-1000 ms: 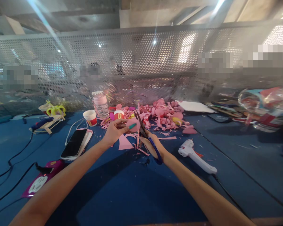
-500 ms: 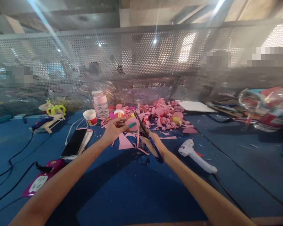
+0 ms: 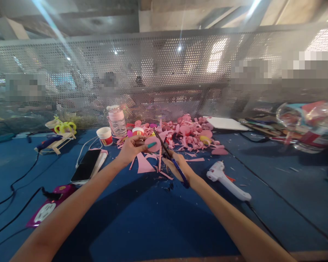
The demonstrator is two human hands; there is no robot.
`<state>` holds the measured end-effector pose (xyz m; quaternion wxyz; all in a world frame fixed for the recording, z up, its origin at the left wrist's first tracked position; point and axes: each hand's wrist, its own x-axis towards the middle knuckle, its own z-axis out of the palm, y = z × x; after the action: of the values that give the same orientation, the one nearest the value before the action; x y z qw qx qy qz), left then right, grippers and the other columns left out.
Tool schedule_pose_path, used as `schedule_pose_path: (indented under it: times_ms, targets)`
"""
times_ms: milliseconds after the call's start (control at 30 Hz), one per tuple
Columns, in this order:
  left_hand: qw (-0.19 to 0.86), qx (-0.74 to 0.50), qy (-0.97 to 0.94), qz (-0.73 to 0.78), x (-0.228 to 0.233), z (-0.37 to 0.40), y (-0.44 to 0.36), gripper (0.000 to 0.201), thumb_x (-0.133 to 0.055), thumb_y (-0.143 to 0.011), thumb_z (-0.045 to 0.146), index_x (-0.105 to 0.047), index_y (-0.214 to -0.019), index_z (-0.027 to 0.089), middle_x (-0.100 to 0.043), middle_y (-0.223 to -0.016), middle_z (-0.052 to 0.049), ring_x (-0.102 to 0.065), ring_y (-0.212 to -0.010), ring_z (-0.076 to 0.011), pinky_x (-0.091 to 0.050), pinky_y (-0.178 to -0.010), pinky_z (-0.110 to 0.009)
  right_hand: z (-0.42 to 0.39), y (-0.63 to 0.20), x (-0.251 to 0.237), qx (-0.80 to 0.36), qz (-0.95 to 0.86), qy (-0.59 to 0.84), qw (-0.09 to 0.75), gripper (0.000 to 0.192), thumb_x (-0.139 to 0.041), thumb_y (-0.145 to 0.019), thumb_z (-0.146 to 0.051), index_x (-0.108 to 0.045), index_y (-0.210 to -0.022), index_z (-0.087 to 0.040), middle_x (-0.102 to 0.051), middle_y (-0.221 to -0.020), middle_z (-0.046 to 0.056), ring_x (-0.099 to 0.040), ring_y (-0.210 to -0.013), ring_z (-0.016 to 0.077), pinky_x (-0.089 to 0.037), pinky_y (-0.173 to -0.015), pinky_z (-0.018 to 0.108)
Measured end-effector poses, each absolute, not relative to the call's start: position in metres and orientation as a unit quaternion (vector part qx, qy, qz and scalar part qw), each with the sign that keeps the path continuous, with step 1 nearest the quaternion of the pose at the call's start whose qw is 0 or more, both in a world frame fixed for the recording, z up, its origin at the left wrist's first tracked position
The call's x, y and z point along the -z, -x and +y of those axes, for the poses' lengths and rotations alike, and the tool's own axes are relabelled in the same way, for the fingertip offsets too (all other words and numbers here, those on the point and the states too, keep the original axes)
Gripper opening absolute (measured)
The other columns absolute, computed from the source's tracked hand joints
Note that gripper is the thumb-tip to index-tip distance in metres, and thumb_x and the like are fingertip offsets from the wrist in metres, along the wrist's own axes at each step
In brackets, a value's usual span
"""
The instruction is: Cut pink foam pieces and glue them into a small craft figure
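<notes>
Between thumb and fingers, my left hand (image 3: 131, 150) pinches a round pink paper disc (image 3: 153, 145). My right hand (image 3: 177, 163) is closed on dark-bladed scissors (image 3: 182, 174) with blue handles. The blades point up and to the left, along the right edge of the disc. A thin pink strip (image 3: 160, 159) hangs down by the disc's edge. Just below, a larger pink offcut (image 3: 144, 163) lies on the blue table (image 3: 153, 225). Behind both hands spreads a heap of pink paper scraps and discs (image 3: 188, 133).
At left are a phone (image 3: 86, 165), a purple power strip (image 3: 53, 203), paper cups (image 3: 104, 136) and a pink-lidded bottle (image 3: 116, 120). A white glue gun (image 3: 228, 182) lies right of my right hand, its cord trailing forward. A perforated metal screen (image 3: 164, 76) stands behind.
My left hand and the disc have shifted very slightly left. The scissors stay at the disc's edge, and everything else looks the same.
</notes>
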<state>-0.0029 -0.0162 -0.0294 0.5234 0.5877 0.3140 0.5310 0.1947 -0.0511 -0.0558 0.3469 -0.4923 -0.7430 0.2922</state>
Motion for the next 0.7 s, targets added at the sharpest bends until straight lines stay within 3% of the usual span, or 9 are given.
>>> schedule_pose_path:
  times_ms: [167, 400, 700]
  targets:
    - [0.517, -0.527, -0.594, 0.319, 0.027, -0.016, 0.004, 0.048, -0.083, -0.051, 0.036, -0.064, -0.087, 0.010, -0.071, -0.068, -0.005, -0.068, -0.063, -0.0209, -0.058, -0.063, -0.035, -0.048, -0.194, 0.059, -0.279, -0.742, 0.501, 0.348, 0.013, -0.045, -0.081, -0.030, -0.050, -0.078, -0.018, -0.053, -0.051, -0.003, -0.056, -0.051, 0.0145, -0.039, -0.050, 0.023]
    - [0.520, -0.525, -0.592, 0.321, 0.027, -0.015, 0.005, 0.047, -0.083, -0.052, 0.034, -0.061, -0.088, 0.012, -0.072, -0.069, -0.005, -0.068, -0.059, -0.0200, -0.058, -0.063, -0.036, -0.048, -0.192, 0.063, -0.329, -0.723, 0.464, 0.392, 0.015, -0.046, -0.082, -0.031, -0.049, -0.089, -0.018, -0.056, -0.053, -0.003, -0.052, -0.046, 0.0119, -0.041, -0.049, 0.023]
    - [0.522, -0.525, -0.590, 0.322, 0.024, -0.018, 0.003, 0.049, -0.082, -0.053, 0.035, -0.061, -0.089, 0.011, -0.071, -0.069, -0.005, -0.068, -0.059, -0.0198, -0.059, -0.061, -0.034, -0.043, -0.193, 0.075, -0.343, -0.727, 0.448, 0.392, 0.021, -0.050, -0.081, -0.035, -0.050, -0.093, -0.018, -0.054, -0.063, -0.004, -0.052, -0.053, 0.0114, -0.042, -0.053, 0.024]
